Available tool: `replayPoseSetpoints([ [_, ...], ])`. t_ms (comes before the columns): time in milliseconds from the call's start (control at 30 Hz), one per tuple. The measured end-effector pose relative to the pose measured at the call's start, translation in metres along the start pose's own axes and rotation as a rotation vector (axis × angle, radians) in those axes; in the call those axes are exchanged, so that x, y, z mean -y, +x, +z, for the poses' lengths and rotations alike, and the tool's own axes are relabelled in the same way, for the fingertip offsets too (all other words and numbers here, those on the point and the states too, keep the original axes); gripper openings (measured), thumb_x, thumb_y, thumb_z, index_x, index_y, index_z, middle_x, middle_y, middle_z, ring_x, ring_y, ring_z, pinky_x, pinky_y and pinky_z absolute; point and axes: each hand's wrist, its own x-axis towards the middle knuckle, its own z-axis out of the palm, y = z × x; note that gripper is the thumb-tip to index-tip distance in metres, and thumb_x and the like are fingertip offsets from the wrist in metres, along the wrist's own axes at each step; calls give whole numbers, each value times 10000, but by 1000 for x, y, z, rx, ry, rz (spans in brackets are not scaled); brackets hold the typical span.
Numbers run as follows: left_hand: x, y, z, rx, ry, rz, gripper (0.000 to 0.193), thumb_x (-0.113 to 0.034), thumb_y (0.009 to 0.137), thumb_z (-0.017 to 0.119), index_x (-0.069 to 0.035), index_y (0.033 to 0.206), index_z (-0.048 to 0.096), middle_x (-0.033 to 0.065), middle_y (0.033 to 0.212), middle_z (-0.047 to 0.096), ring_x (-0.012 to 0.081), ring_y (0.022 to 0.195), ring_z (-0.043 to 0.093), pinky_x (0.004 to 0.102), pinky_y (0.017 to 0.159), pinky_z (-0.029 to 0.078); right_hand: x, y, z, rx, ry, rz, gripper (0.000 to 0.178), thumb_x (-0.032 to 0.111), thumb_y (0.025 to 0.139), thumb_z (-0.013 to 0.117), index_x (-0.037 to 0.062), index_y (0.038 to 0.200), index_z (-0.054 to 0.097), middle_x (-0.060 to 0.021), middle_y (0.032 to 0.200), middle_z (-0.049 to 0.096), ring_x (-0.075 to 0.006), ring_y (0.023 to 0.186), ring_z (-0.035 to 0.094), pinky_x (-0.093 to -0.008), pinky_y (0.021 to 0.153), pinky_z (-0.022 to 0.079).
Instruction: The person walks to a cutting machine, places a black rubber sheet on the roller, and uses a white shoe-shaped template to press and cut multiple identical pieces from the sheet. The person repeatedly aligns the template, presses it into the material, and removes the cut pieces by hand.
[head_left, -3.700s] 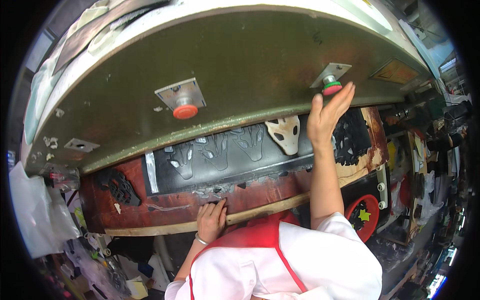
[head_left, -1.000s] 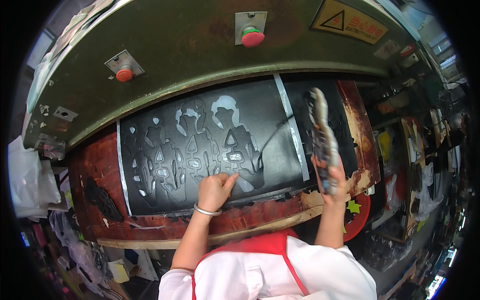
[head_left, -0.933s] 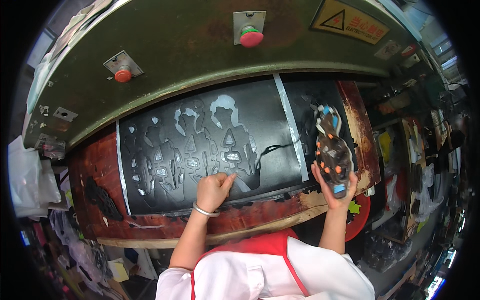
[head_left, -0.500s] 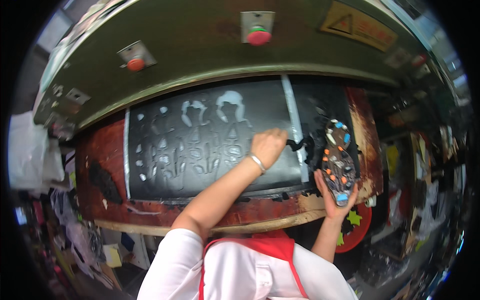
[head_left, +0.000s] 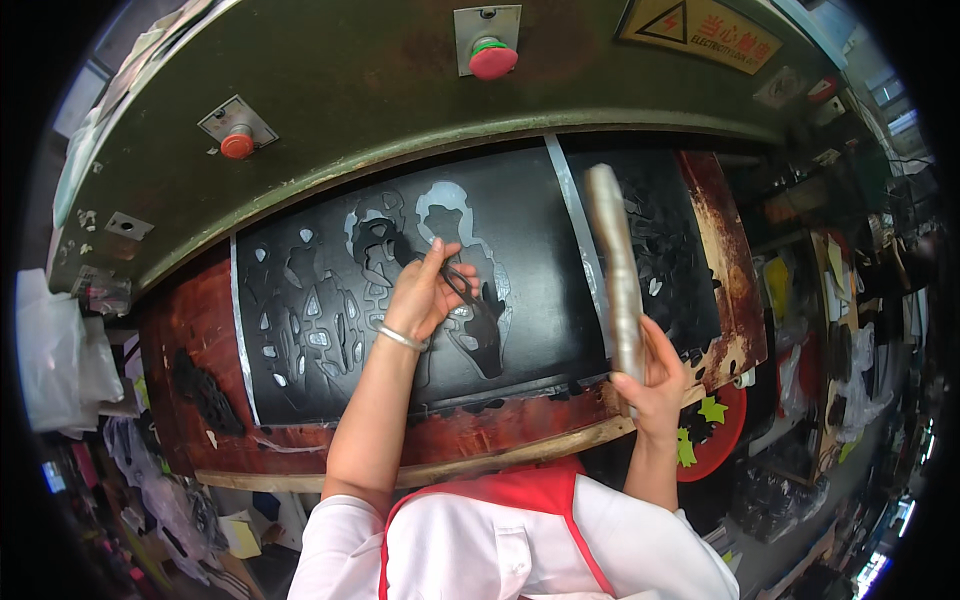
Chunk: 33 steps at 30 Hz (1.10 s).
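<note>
My left hand (head_left: 425,295) has its fingers curled on a limp black cut-out piece (head_left: 480,338), which hangs over the left part of a black sheet (head_left: 550,310). Sole-shaped outlines are cut into that sheet, with pale patches showing through. On the right, my right hand (head_left: 655,375) grips a sole-shaped cutting die (head_left: 620,260) by its near end. The die is turned on edge, so only its silvery metal side shows, slightly blurred. Behind it lies a heap of loose black cut pieces (head_left: 655,250) on the right part of the sheet.
A green machine beam (head_left: 360,80) with red push buttons (head_left: 493,60) spans the far side. Another black openwork piece (head_left: 205,390) rests on the reddish board at left. A red basin (head_left: 728,440) with yellow-green scraps stands below the board at right. Plastic bags (head_left: 65,340) hang at left.
My left hand has moved left over the cut outlines, carrying the black piece. My right hand has tipped the die from its face, with coloured blocks, onto its metal edge.
</note>
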Motion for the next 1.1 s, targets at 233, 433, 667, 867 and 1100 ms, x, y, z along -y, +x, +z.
replayPoseSetpoints([
  [233,-8,-66,-31,117,654,8,266,-189,976,553,48,1065,634,84,822,678,130,682,650,238,625,538,-49,58,65,18,-943,-450,818,74,540,843,47,1279,494,-288,1369,372,-448,1249,432,-432,1026,406],
  [433,3,-128,-75,-102,777,181,175,-101,953,567,14,1042,665,46,761,673,90,621,619,219,577,503,-54,60,72,-29,-988,-442,890,91,559,852,28,1346,439,-292,1389,354,-445,1256,427,-433,1028,408],
  [667,9,-167,-107,-57,1279,467,120,-19,842,629,-10,954,671,106,717,634,234,602,614,314,573,492,-75,90,87,-125,-951,-479,873,61,594,842,-10,1351,413,-291,1364,440,-423,1250,469,-418,1022,422],
  [867,18,-144,-130,-32,1504,686,119,-46,791,667,-39,910,672,99,737,607,280,669,581,359,612,480,-52,155,128,-115,-874,-288,938,141,649,826,-54,1404,305,-298,1386,386,-434,1280,405,-443,1071,350],
  [1100,-21,-79,-146,-51,1566,768,114,-24,804,641,-11,913,670,116,719,599,291,641,572,378,592,474,-38,237,237,-325,-959,-736,1050,446,845,648,-131,1447,10,-417,1474,24,-566,1375,86,-571,1126,136],
])
